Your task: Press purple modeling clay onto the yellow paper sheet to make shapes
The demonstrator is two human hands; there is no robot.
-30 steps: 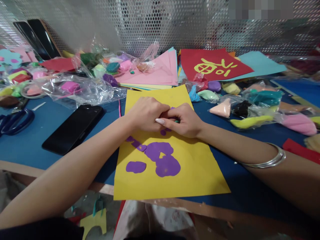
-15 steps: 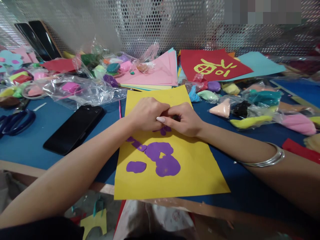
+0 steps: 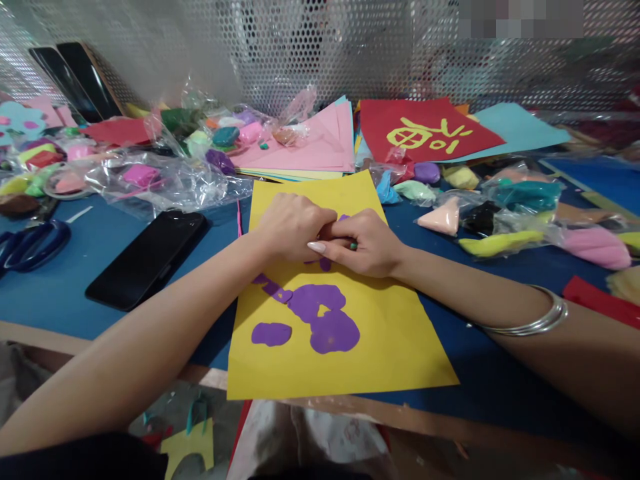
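A flat yellow rectangular sheet of paper [image 3: 395, 333] lies under both hands, its long side running away from the person and its near edge reaching the front of the counter. Pressed onto it, just below the hands, are flattened purple clay shapes [image 3: 325, 317]: a large blob with a small yellow gap in it, a separate oval patch to its left, and a thin strip slanting up toward the left hand [image 3: 293, 228]. Small bits of purple clay [image 3: 325, 265] show beneath and between the left hand and right hand [image 3: 367, 243], mostly hidden by the closed fingers.
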